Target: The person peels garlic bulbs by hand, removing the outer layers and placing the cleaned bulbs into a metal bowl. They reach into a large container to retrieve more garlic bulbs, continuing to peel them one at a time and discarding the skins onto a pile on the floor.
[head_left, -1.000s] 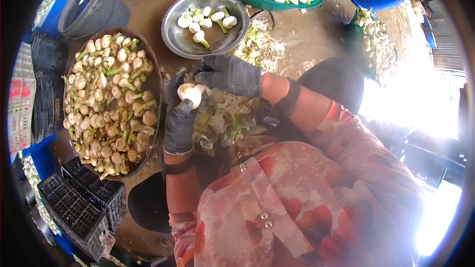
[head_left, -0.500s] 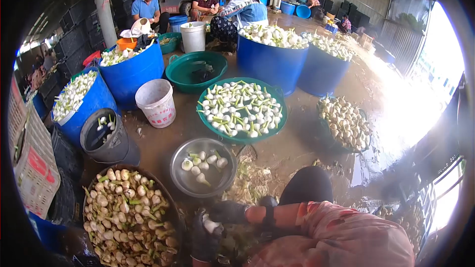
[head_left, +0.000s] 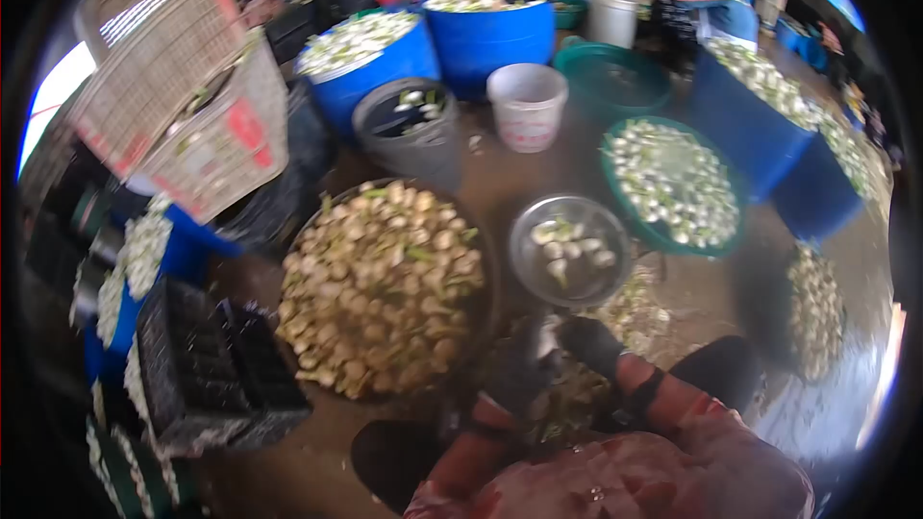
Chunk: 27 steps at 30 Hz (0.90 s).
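My left hand [head_left: 519, 370], in a dark glove, is closed on a pale garlic bulb [head_left: 549, 336], blurred at its fingertips. Close by on the right is my right hand [head_left: 590, 344], also dark-gloved; motion smears its fingers, and whether they hold anything is unclear. Just beyond the hands sits a metal bowl [head_left: 526, 269] with several white bulbs. A wide round tub [head_left: 492, 279] of brownish, untrimmed garlic lies to the left. Peelings [head_left: 639, 312] litter the floor near my right hand.
Farther off are a green basin [head_left: 615, 194] of white garlic, a white bucket [head_left: 527, 120], a dark bucket [head_left: 409, 149] and blue tubs [head_left: 490, 48] heaped with garlic. Black crates [head_left: 192, 365] and pale crates [head_left: 231, 149] stand left. People sit at the back; brown garlic [head_left: 815, 312] lies right.
The view has swung left, so the tubs and bowl appear farther right and more crates show at the left. My hands remain close together, with the pale bulb between them.
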{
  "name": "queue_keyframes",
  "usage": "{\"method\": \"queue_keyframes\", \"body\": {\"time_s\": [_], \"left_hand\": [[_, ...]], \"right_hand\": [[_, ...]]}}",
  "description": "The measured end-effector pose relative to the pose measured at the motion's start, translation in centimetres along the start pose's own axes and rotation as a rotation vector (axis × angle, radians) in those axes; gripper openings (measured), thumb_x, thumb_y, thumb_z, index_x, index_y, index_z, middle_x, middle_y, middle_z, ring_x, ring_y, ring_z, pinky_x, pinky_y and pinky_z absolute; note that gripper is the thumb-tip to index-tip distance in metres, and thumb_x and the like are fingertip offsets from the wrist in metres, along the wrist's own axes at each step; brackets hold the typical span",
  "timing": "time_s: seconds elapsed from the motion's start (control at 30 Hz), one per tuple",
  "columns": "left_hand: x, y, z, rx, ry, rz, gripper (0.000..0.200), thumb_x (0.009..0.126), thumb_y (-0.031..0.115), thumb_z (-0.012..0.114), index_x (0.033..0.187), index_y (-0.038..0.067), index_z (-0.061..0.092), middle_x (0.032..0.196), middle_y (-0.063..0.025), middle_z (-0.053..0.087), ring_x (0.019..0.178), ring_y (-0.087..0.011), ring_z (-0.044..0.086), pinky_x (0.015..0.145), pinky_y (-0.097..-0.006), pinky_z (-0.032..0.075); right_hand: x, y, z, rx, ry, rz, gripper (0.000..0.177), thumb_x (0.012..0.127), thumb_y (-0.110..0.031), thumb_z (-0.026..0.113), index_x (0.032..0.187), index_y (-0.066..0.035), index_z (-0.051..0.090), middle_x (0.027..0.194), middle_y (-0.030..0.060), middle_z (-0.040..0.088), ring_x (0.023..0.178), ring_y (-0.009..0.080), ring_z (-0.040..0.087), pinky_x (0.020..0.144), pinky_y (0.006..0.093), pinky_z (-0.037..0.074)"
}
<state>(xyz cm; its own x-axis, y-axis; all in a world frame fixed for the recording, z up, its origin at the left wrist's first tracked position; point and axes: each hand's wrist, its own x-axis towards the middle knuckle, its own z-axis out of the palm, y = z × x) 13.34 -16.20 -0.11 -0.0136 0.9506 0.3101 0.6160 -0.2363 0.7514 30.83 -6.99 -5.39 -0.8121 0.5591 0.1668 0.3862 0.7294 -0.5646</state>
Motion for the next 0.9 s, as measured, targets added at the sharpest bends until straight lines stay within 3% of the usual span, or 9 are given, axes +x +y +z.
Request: {"method": "queue_keyframes", "body": {"time_s": [0.1, 0.17, 0.2, 0.3, 0.33, 0.53, 0.73, 0.8, 0.9], "left_hand": [[0.2, 0.2, -1.1, -0.434, 0.221, -0.105, 0.047, 0.095, 0.019, 0.059, 0.138, 0.003, 0.049, 0.122, -0.0161, 0.063, 0.098, -0.0274, 0.065, 0.084, -0.0347, 0.053], [-0.1, -2.0, 1.5, -0.720, 0.293, -0.297, 0.041, 0.099, 0.023, 0.056, 0.135, 0.005, 0.053, 0.115, -0.0126, 0.066, 0.086, -0.0215, 0.067, 0.071, -0.0297, 0.054], [0.5, -0.9, 0.4, -0.815, 0.306, -0.542, 0.037, 0.095, 0.021, 0.059, 0.127, 0.002, 0.054, 0.101, -0.0056, 0.059, 0.086, -0.0193, 0.059, 0.073, -0.0344, 0.051], [0.5, -2.0, 0.7, -0.652, 0.317, -0.536, 0.038, 0.099, 0.024, 0.052, 0.129, 0.001, 0.053, 0.110, -0.0095, 0.058, 0.094, -0.0206, 0.058, 0.082, -0.0353, 0.049], [0.2, -2.6, 0.8, -0.541, 0.306, -0.486, 0.038, 0.100, 0.025, 0.050, 0.130, 0.001, 0.053, 0.113, -0.0108, 0.057, 0.097, -0.0211, 0.058, 0.085, -0.0356, 0.048], [-0.5, -1.7, 4.0, -0.423, 0.235, -0.400, 0.040, 0.105, 0.026, 0.041, 0.133, -0.001, 0.051, 0.128, -0.0175, 0.056, 0.110, -0.0239, 0.057, 0.099, -0.0371, 0.044], [1.0, -1.4, 3.0, -0.860, 0.230, -0.823, 0.029, 0.104, 0.018, 0.044, 0.125, 0.001, 0.056, 0.118, -0.0116, 0.059, 0.100, -0.0163, 0.056, 0.089, -0.0308, 0.045], [0.8, -3.3, 3.8, -0.790, 0.255, -0.794, 0.024, 0.103, 0.015, 0.047, 0.122, 0.004, 0.058, 0.106, -0.0040, 0.059, 0.087, -0.0104, 0.052, 0.078, -0.0264, 0.045], [0.2, -2.7, 3.2, -0.808, 0.318, -0.773, 0.022, 0.102, 0.014, 0.051, 0.120, 0.005, 0.059, 0.097, 0.0027, 0.058, 0.080, -0.0063, 0.049, 0.071, -0.0238, 0.044]], "right_hand": [[1.3, 0.8, -0.1, 0.407, -0.426, 0.339, 0.020, 0.093, -0.018, 0.058, 0.106, -0.006, 0.067, 0.102, 0.0152, 0.069, 0.093, 0.0252, 0.067, 0.083, 0.0379, 0.053], [-0.5, 0.6, -0.7, 0.340, -0.363, 0.044, 0.023, 0.091, -0.010, 0.060, 0.113, -0.005, 0.067, 0.106, 0.0133, 0.069, 0.100, 0.0259, 0.066, 0.089, 0.0378, 0.052], [0.5, -0.8, -1.5, -0.003, -0.556, -0.147, 0.027, 0.093, -0.013, 0.058, 0.118, -0.004, 0.066, 0.112, 0.0155, 0.067, 0.106, 0.0274, 0.064, 0.094, 0.0397, 0.050], [0.2, -4.5, -3.8, 0.217, -0.650, 0.174, 0.050, 0.090, -0.036, 0.065, 0.131, -0.008, 0.060, 0.125, 0.0190, 0.064, 0.116, 0.0315, 0.061, 0.099, 0.0431, 0.048], [0.1, -5.1, -3.6, 0.154, -0.609, 0.550, 0.070, 0.086, -0.048, 0.069, 0.140, -0.008, 0.051, 0.128, 0.0197, 0.063, 0.118, 0.0322, 0.061, 0.099, 0.0430, 0.047], [1.0, -4.0, -3.4, 0.675, 0.099, 0.337, 0.047, 0.096, -0.038, 0.063, 0.131, -0.007, 0.057, 0.113, 0.0162, 0.068, 0.103, 0.0243, 0.067, 0.089, 0.0342, 0.052], [2.3, 2.1, -4.9, 0.129, 0.217, 0.556, 0.022, 0.096, -0.022, 0.055, 0.101, -0.003, 0.065, 0.090, 0.0139, 0.070, 0.085, 0.0287, 0.069, 0.077, 0.0401, 0.055], [1.8, 8.7, -3.8, -0.635, 0.258, 0.046, 0.023, 0.097, -0.019, 0.055, 0.107, 0.000, 0.064, 0.092, 0.0130, 0.070, 0.084, 0.0300, 0.067, 0.076, 0.0389, 0.053], [2.2, 10.7, -7.8, -0.884, 0.095, 0.289, 0.033, 0.089, -0.012, 0.057, 0.121, -0.008, 0.061, 0.101, 0.0057, 0.070, 0.096, 0.0224, 0.067, 0.074, 0.0342, 0.056]]}}
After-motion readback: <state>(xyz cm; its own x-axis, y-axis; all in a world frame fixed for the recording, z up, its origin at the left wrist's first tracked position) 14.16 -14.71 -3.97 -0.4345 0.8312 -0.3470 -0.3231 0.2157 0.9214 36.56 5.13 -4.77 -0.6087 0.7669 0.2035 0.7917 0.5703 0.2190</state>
